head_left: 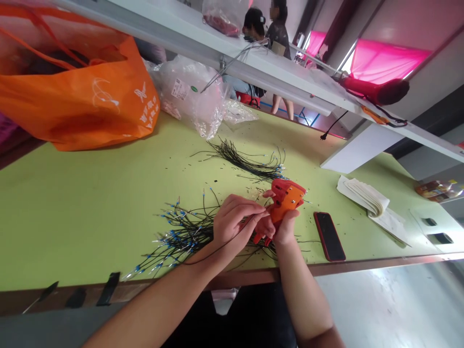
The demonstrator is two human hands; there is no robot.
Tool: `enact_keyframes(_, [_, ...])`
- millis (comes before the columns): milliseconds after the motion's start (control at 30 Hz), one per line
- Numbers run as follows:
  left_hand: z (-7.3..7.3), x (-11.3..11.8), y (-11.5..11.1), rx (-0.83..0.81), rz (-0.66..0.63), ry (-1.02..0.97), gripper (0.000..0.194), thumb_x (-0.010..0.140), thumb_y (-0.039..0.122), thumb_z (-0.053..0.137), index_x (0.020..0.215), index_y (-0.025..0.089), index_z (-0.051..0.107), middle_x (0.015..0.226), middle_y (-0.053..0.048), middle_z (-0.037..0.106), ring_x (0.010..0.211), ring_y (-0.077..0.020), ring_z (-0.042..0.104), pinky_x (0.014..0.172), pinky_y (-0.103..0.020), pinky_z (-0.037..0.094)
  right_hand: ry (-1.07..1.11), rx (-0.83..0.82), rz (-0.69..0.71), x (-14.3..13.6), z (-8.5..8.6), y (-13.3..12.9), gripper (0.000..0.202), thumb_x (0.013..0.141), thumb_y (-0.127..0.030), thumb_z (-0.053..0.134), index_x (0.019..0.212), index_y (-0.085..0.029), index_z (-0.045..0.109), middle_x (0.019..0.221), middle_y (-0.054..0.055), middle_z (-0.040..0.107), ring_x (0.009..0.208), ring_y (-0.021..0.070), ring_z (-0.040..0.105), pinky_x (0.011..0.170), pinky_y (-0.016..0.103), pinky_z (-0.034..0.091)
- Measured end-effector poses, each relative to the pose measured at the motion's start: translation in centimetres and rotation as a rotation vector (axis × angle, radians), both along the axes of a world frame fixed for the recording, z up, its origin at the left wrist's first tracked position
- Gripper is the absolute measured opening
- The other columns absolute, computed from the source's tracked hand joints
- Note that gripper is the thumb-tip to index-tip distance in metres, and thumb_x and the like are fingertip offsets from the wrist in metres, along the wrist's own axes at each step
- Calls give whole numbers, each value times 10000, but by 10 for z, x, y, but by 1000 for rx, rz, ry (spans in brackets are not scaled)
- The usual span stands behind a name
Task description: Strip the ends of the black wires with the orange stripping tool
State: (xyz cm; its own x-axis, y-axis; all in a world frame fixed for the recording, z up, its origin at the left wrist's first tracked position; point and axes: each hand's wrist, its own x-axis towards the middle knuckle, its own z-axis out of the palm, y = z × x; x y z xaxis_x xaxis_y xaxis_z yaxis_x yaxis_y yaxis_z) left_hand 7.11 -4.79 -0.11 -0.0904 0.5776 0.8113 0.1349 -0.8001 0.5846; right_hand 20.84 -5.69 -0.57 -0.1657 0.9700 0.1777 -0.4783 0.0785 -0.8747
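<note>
My right hand [284, 227] is wrapped round the handles of a red and orange wire stripper [286, 205], held above the table with its head tilted up. My left hand [237, 220] pinches a thin black wire [232, 240] close to the tool's left side; whether the wire's tip sits in the jaws I cannot tell. Under my left hand and to its left spreads a heap of black wires [181, 237] with blue ends and pale tips. Beyond the tool lies a second bundle of black wires [246, 162], its blue ends pointing right.
A phone [329, 237] and folded papers [366, 198] lie to the right. An orange bag [108, 101] and plastic bags [195, 92] stand at the back left. Small black scraps dot the green table [90, 203]. A white shelf [290, 72] crosses above; two people are beyond it.
</note>
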Motion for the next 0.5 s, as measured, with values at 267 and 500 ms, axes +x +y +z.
enact_keyframes(267, [-3,4,3,-317,-228,-308,126,852,291,802,788,200,745,778,-28,748,729,-143,713,676,-246,588,221,-1,52,19,11,3,768,672,-942,608,1077,-291,651,358,-154,347,257,91,208,357,258,353])
enact_keyframes(500, [-14,18,10,-870,-472,-569,380,588,468,942,758,199,733,733,-20,738,712,-168,696,716,-298,574,379,112,324,33,5,4,772,732,-936,546,1122,-282,674,371,-142,365,308,115,329,482,290,446])
